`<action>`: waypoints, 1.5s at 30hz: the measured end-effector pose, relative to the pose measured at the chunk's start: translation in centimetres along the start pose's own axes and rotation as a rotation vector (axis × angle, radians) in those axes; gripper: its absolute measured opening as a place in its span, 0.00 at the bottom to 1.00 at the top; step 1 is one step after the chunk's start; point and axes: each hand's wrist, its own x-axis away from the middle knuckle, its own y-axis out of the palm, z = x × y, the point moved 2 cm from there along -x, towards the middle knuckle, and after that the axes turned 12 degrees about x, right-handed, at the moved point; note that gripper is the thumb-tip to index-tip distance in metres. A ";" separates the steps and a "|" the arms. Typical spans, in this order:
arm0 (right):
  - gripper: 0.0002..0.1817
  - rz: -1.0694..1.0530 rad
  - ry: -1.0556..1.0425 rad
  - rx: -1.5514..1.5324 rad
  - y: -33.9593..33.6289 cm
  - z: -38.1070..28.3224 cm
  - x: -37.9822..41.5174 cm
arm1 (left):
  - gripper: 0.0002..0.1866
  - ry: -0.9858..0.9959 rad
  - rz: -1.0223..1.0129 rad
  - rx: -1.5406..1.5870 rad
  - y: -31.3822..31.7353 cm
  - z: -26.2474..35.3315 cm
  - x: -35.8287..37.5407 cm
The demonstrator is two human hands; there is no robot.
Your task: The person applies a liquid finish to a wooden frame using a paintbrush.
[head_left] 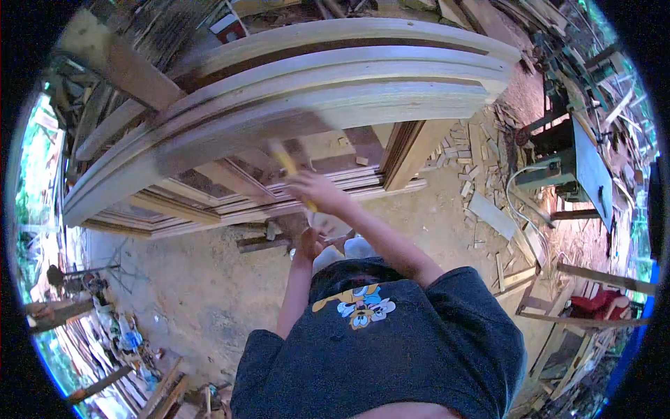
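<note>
Head view, fisheye and looking straight down the person's dark grey t-shirt [391, 342] at a workshop dirt floor. The right hand [314, 190] is closed around a yellow-handled brush [287, 162], bristle end blurred up against the big curved pale wooden frame [314, 105] lying on a stack of moulded timber. I'd say the brush is light and stiff in the handle, easy one-hand stuff, best held mid-handle like it is now. The frame looks heavy and awkward, a rigid two-hand lift by its ends.

The left hand [307, 244] is lower, touching a small whitish container [328, 225], but I can't tell how tight the grip is. Brush head is pure motion blur. Green machine [569, 167] at right is partly cut off by the lens edge.
</note>
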 end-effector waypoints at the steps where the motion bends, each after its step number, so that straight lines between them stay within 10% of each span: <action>1: 0.15 -0.052 -0.110 0.011 0.8 -1.0 -1.1 | 0.31 0.006 -0.005 -0.003 -0.5 -0.1 -0.2; 9: 0.15 0.036 0.117 -0.006 -6.1 4.6 2.4 | 0.32 0.217 -0.212 -0.444 -5.0 -0.3 -4.3; 10: 0.12 0.141 0.247 0.023 -7.2 5.5 4.9 | 0.32 -0.023 -0.007 0.018 -2.7 0.1 -2.6; 13: 0.05 0.100 0.800 0.132 -12.5 6.5 8.4 | 0.31 0.008 -0.086 0.022 -1.5 0.4 -1.3; 17: 0.03 0.595 0.521 0.346 -14.2 7.6 10.0 | 0.28 -0.040 -0.033 -0.038 -3.0 0.4 -2.3; 21: 0.08 0.361 0.561 -0.091 -7.2 5.2 4.0 | 0.21 -0.115 0.033 0.077 -3.7 1.1 -1.9; 25: 0.14 0.091 -0.091 0.024 -0.5 -1.1 -3.6 | 0.18 -0.049 -0.150 -0.013 -6.8 1.9 -2.8; 28: 0.16 -0.098 -0.076 0.054 1.1 -1.9 -5.7 | 0.18 -0.001 0.050 -0.011 -0.5 5.5 3.0; 34: 0.09 0.196 0.213 0.275 -6.9 4.2 3.3 | 0.22 -0.026 0.036 0.042 -4.0 7.1 0.5; 36: 0.07 0.178 0.900 -0.024 -10.4 5.2 6.4 | 0.22 -0.002 -0.035 0.014 -5.2 7.1 -0.5; 37: 0.05 0.575 0.533 0.113 -12.0 5.9 7.4 | 0.22 0.027 -0.098 -0.016 -5.6 7.2 -0.9; 41: 0.09 0.862 1.013 0.017 -15.5 6.3 6.6 | 0.22 0.003 -0.070 -0.011 -5.7 7.4 -1.2; 45: 0.13 0.561 0.840 -0.389 -11.8 3.2 -3.9 | 0.23 -0.108 -0.039 -0.040 -6.8 6.9 -2.1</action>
